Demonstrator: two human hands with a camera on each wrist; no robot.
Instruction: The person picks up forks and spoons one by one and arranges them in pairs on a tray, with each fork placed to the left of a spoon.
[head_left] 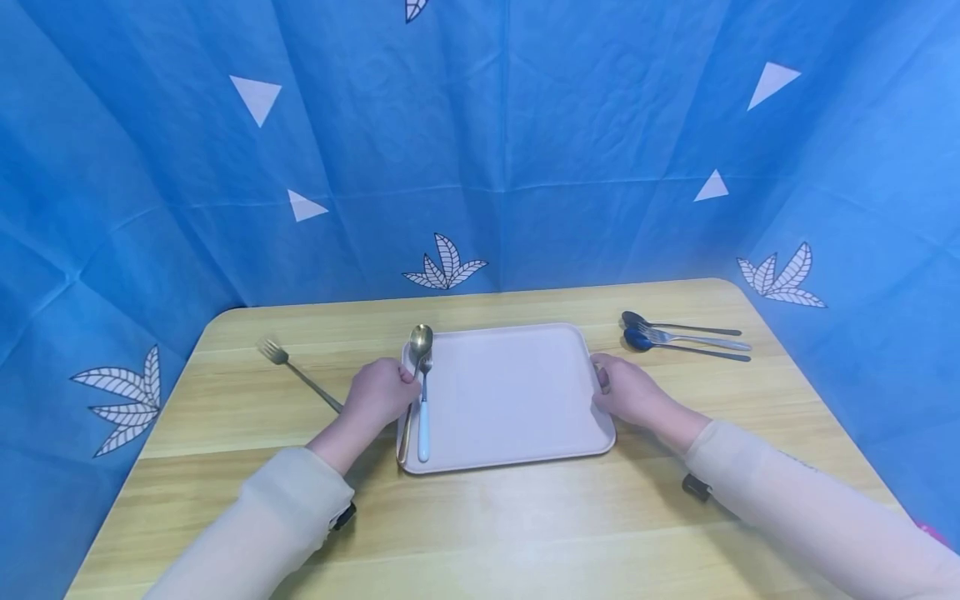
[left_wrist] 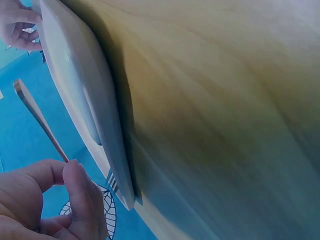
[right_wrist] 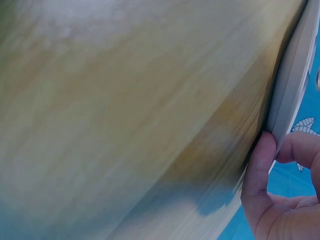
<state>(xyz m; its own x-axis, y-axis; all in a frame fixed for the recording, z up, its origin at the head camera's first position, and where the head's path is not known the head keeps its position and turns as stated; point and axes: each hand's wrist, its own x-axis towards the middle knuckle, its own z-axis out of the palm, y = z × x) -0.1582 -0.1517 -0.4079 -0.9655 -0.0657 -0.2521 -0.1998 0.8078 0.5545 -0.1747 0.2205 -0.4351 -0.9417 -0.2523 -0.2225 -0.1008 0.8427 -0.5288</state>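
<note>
My left hand (head_left: 381, 392) pinches a gold spoon (head_left: 422, 337) by its handle between thumb and finger, over the left edge of a pale rectangular tray (head_left: 517, 392). In the left wrist view the spoon's handle (left_wrist: 41, 120) sticks out past my fingertips, apart from the tray's rim. A fork with a light blue handle (head_left: 423, 433) lies on the tray along its left side, right beside the spoon. At the tray's opposite end, my right hand (head_left: 630, 390) pinches the rim; the right wrist view shows thumb and finger on either side of it.
A dark fork (head_left: 307, 379) lies on the wooden table (head_left: 525, 533) at left, its handle end hidden behind my left hand. To the right lie two dark spoons (head_left: 697, 328) with a silver fork (head_left: 705, 341) between them. A blue patterned curtain (head_left: 570, 125) surrounds the table's back and sides.
</note>
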